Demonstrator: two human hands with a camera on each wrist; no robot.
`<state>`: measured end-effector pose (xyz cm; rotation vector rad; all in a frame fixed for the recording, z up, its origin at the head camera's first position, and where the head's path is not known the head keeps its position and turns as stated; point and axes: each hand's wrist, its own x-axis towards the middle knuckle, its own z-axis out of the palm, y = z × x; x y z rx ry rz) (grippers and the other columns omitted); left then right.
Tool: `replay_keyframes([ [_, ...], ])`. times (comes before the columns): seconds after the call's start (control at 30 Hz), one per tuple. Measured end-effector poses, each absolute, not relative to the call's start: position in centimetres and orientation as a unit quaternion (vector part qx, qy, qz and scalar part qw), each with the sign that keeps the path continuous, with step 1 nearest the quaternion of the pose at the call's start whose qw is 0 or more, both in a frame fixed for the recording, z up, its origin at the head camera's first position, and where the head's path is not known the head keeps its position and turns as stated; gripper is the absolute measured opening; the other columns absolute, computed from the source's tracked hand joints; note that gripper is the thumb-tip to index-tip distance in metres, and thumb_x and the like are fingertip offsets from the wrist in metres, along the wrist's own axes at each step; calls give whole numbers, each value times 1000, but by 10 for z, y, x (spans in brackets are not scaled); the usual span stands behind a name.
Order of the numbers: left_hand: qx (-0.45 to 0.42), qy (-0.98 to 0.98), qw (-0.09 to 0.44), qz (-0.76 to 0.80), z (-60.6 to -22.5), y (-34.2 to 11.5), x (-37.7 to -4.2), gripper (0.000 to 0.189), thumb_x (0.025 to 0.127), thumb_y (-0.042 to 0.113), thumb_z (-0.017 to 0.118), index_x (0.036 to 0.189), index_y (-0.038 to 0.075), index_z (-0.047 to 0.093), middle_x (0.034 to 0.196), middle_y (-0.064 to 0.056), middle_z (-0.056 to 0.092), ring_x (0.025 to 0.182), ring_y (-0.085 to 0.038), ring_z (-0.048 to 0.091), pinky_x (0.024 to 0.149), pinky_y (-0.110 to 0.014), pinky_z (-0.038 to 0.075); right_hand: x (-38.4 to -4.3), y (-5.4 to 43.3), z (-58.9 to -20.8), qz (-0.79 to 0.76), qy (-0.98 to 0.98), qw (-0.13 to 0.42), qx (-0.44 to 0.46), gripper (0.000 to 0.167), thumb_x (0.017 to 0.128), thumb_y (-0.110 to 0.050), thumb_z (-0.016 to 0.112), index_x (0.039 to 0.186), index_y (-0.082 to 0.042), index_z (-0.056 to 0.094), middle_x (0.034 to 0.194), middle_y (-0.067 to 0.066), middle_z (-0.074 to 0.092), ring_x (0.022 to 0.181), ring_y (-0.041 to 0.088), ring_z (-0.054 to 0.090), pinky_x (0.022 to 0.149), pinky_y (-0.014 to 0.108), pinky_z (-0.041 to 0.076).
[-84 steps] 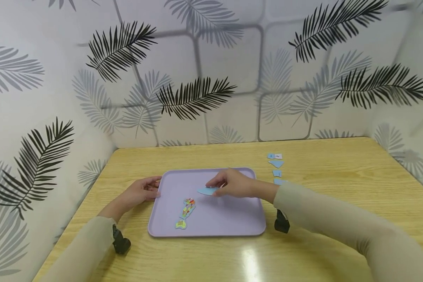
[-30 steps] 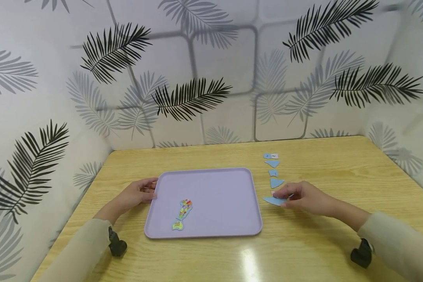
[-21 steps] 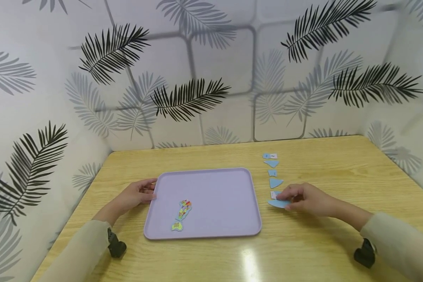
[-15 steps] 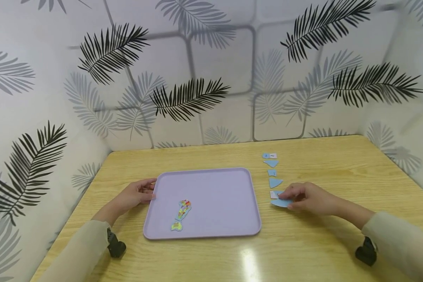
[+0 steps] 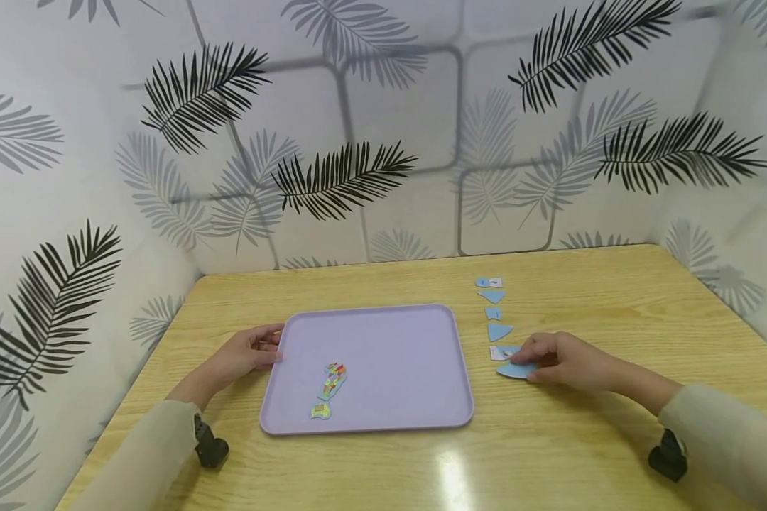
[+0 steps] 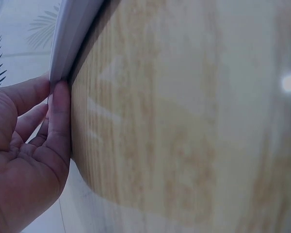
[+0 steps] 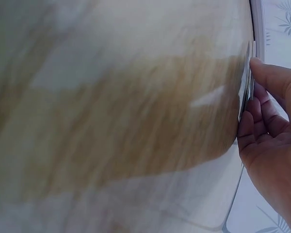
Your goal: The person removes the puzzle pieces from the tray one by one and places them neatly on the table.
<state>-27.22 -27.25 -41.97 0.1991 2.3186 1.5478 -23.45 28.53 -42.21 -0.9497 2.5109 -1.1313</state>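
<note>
Pale blue and pointed, the flat piece point(image 5: 513, 370) was pinched in your right hand point(image 5: 572, 360), right of the lavender tray point(image 5: 399, 369) and just nearer than a blue-and-white piece point(image 5: 498, 352). Good handling probably called for a light hold, level and low, so that its thin edge neither slid under nor nudged that neighbour; whether it touched the wood-grained surface point(image 5: 358, 465) was hard to tell. Your left hand point(image 5: 246, 353) had its fingertips at the tray's left rim, likely useful for steadying; whether it gripped could not be told. The tray looked like smooth plastic, round-cornered, with multicoloured, irregular pieces point(image 5: 332, 381) at near left. Farther off lay blue triangles point(image 5: 500, 331) and a squarish piece point(image 5: 493, 313).
</note>
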Motion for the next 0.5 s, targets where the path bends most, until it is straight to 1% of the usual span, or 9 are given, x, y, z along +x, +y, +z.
replay_keyframes([
  [0.23, 68, 816, 174, 547, -418, -272, -271, 66, 92, -2, 63, 149, -6, 30, 130, -23, 44, 102, -19, 51, 84, -28, 54, -233, 284, -420, -382, 855, 110, -334, 30, 88, -12, 72, 116, -1, 70, 111, 4, 64, 102, 9, 56, 84, 23, 51],
  [0.5, 68, 817, 178, 545, -417, -272, -271, 66, 93, -2, 62, 149, -5, 29, 130, -23, 44, 103, -20, 51, 86, -29, 54, -233, 286, -423, -380, 861, 113, -320, 30, 88, -12, 72, 116, -4, 70, 110, 2, 63, 100, 11, 55, 82, 24, 51],
])
